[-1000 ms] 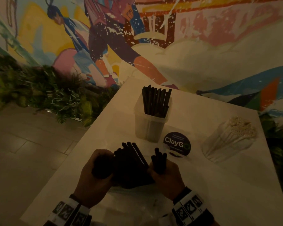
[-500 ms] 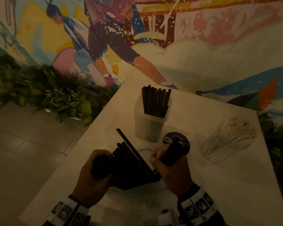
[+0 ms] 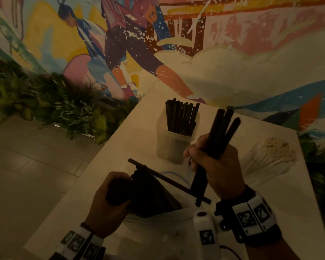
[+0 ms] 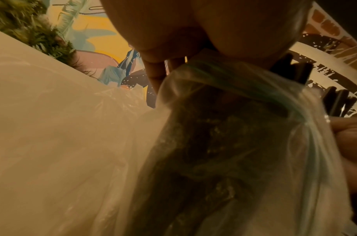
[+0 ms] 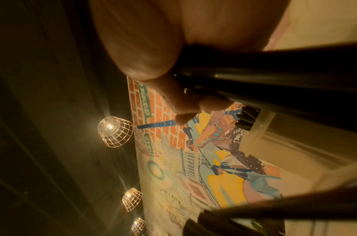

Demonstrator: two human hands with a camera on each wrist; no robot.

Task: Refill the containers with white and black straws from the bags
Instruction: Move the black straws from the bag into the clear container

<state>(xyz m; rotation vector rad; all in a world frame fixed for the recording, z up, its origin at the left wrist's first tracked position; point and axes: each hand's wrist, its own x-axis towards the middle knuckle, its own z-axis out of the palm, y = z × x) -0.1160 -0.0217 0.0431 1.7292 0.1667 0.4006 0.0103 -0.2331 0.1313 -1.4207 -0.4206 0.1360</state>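
While the left hand (image 3: 109,199) clasps the bag (image 4: 224,159) upright on the bench (image 3: 131,139) to keep its mouth open, the right hand (image 3: 216,166) grips a few black straws (image 3: 221,134) (fanned, ends up), held near the container (image 3: 174,143), probably for dropping in.

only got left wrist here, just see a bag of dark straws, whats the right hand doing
observer: the right hand grips a bunch of black straws, held up beside the bag.
operator: where's the container
observer: the container stands upright just beyond that hand, part full of black straws.
operator: any white ones out
observer: yes, white straws sit bunched at the table's right side.
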